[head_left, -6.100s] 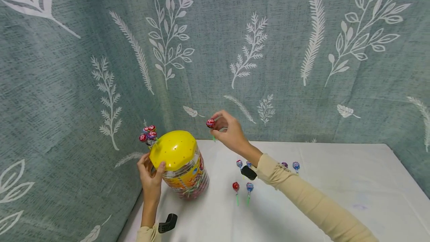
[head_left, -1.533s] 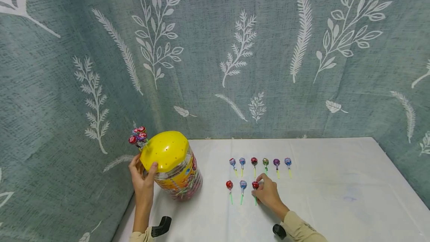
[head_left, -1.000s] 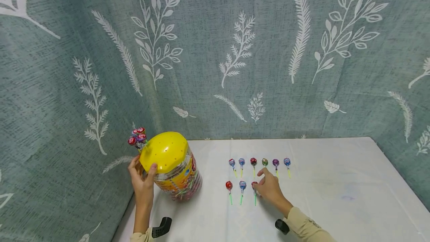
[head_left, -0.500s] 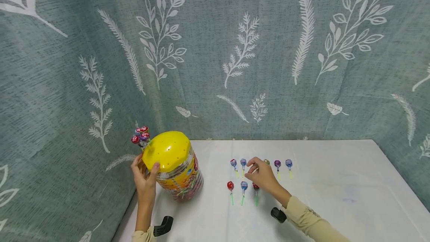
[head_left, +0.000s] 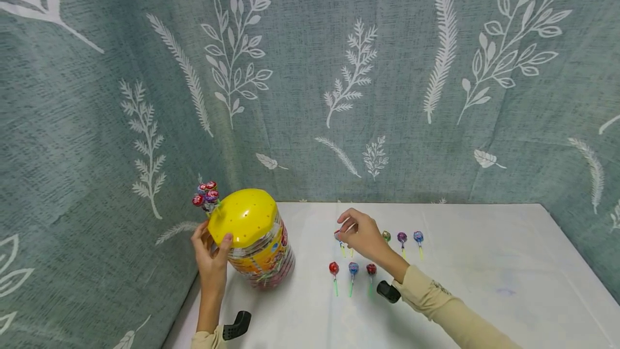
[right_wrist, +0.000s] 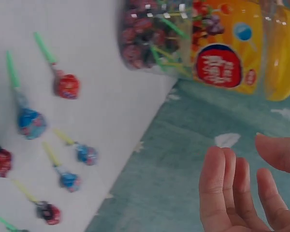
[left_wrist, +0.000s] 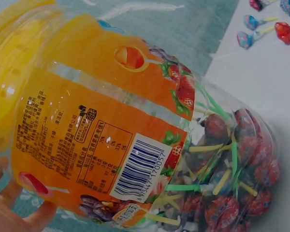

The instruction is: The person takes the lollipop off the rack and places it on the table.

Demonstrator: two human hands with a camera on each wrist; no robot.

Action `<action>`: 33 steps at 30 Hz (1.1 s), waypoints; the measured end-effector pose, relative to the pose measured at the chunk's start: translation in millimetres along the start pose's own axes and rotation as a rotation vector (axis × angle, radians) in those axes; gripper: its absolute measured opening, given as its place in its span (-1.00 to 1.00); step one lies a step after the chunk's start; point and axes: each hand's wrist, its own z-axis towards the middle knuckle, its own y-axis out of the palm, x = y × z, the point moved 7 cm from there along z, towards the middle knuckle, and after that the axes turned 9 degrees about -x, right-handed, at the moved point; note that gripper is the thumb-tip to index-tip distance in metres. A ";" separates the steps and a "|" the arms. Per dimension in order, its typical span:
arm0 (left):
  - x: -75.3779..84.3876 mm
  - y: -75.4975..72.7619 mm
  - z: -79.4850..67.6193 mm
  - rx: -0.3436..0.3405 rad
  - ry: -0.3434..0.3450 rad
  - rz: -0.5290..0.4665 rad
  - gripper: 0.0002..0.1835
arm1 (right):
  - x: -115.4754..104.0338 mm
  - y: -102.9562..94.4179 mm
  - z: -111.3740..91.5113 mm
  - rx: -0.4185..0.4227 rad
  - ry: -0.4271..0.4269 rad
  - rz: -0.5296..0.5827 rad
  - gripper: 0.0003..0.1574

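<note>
My left hand point(head_left: 211, 263) grips the yellow lid point(head_left: 244, 217) of a clear plastic candy jar point(head_left: 263, 263), thumb on top, tilting the jar. Several lollipops point(head_left: 207, 195) stick up at the lid's far left edge. Through the jar wall, wrapped lollipops point(left_wrist: 222, 210) show at its bottom in the left wrist view. My right hand point(head_left: 365, 236), holding nothing, is above the back row of lollipops and hides part of it. Its fingers are parted from the thumb in the right wrist view. A red lollipop point(head_left: 333, 268), a blue lollipop point(head_left: 353, 269) and a dark red lollipop point(head_left: 371, 269) form the front row.
Green point(head_left: 386, 236), purple point(head_left: 402, 237) and blue lollipops point(head_left: 418, 237) continue the back row to the right on the white table point(head_left: 474, 273). A leaf-patterned curtain point(head_left: 300, 96) stands behind and along the left side.
My right hand set a dark red lollipop down as third in the front row, let go, then moved left and up over the back row. My left hand has stayed on the lid.
</note>
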 end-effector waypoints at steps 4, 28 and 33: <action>-2.8 -1.5 1.0 -0.006 -0.005 -0.002 -0.30 | -20.0 3.8 8.0 -0.030 -0.053 -0.008 -0.74; 0.2 -0.7 -0.1 -0.008 -0.017 0.029 -0.31 | -109.9 21.7 40.2 -0.093 -0.246 -0.008 -0.73; 0.4 -1.5 -0.5 -0.004 -0.013 0.031 -0.31 | -125.5 25.8 45.0 -0.081 -0.293 -0.049 -0.74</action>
